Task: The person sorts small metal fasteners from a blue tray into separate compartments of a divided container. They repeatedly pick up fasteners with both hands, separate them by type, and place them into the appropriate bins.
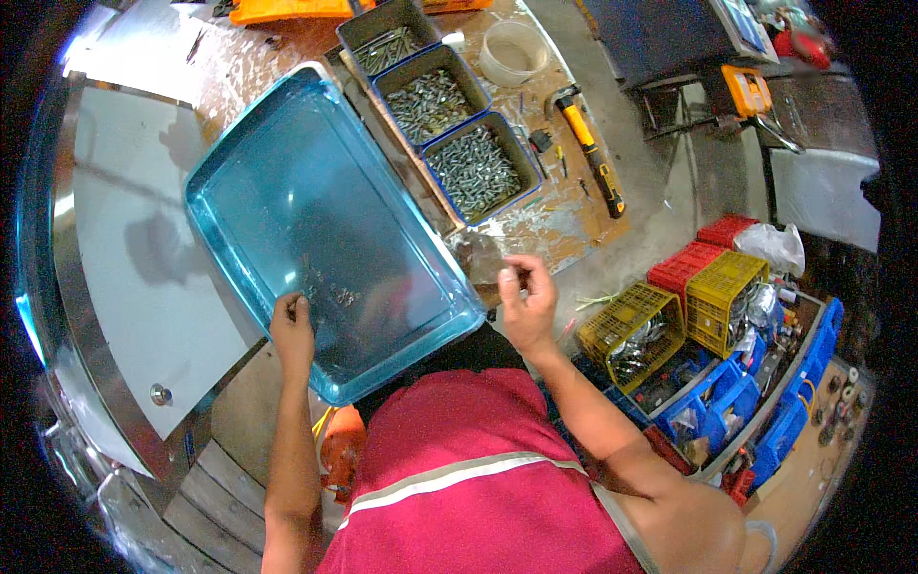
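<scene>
A blue rectangular tray [296,182] lies tilted across the work surface before me. A few small metal pieces [344,297] are scattered on its floor toward the near end. My left hand [293,330] is over the tray's near left side, thumb and fingers pressed together; whatever they hold is hidden. Off the tray's near right corner, my right hand [529,301] is raised with thumb and fingers curled toward each other, and I cannot make out anything between them. Beyond it stands a bin of small metal fasteners [473,172], with two more bins behind.
A yellow-and-black hammer [588,148] lies on the worn wooden table, right of the bins. Behind it is a round clear tub [516,53]. Yellow crates [631,335] and blue parts bins [736,402] stand lower right. A white panel [139,258] borders the left.
</scene>
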Tool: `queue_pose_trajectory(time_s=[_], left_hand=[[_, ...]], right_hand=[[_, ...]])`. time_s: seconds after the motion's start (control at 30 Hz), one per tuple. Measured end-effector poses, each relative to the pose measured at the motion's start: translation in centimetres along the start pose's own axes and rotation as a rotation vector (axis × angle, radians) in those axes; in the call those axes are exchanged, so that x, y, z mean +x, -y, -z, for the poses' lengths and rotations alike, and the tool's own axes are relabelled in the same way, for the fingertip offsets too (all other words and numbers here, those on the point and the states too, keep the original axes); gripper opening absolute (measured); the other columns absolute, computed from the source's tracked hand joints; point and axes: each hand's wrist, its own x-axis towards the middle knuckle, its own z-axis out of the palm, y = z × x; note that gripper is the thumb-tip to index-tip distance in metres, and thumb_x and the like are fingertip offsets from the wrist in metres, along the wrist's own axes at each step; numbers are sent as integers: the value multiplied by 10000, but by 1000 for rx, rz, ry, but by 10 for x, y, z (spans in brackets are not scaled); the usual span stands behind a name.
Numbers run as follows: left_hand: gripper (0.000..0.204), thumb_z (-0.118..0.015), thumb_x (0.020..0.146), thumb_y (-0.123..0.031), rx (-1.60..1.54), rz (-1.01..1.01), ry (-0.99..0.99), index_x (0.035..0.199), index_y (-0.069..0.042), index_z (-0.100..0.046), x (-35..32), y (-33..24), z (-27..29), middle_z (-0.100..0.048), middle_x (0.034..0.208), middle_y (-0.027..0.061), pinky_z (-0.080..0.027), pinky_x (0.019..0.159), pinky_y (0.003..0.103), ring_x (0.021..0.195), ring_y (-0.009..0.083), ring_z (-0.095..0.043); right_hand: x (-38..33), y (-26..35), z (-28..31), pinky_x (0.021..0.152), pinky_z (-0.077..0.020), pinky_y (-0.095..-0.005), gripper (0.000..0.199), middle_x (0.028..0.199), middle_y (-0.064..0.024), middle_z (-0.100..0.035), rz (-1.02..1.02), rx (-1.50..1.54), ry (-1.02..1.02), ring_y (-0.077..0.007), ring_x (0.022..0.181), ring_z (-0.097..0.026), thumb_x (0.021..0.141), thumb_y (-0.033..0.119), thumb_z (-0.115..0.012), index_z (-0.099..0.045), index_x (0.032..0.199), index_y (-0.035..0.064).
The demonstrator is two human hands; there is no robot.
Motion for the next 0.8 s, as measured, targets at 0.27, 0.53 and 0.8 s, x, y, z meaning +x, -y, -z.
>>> queue_pose_trajectory(time_s=[0.27,0.53,0.8], left_hand=[[248,-650,964,-187,-41,92,-202,1121,3,-668,-23,31,-2,-714,1018,168,-525,855,361,940,263,-682],[268,-681,930,-217,58,112,-56,1139,-50,-680,-48,49,-6,-729,1048,187,-546,843,430,949,341,-709],[188,-640,919,-205,287,-114,11,1067,-94,-668,-45,54,-18,-652,1021,127,-553,793,477,953,358,-671]], right_hand=[[-1,6,-99,699,-533,-374,170,952,-126,-672,174,-163,525,-276,777,-664,909,151,-707,-676,1042,50],[-11,-17,-173,768,-537,-415,175,978,-154,-677,314,-353,762,-342,877,-674,853,106,-723,-674,1012,49],[-23,-22,-199,766,-533,-496,137,1013,-130,-635,295,-650,908,-381,910,-650,894,197,-641,-631,993,103]])
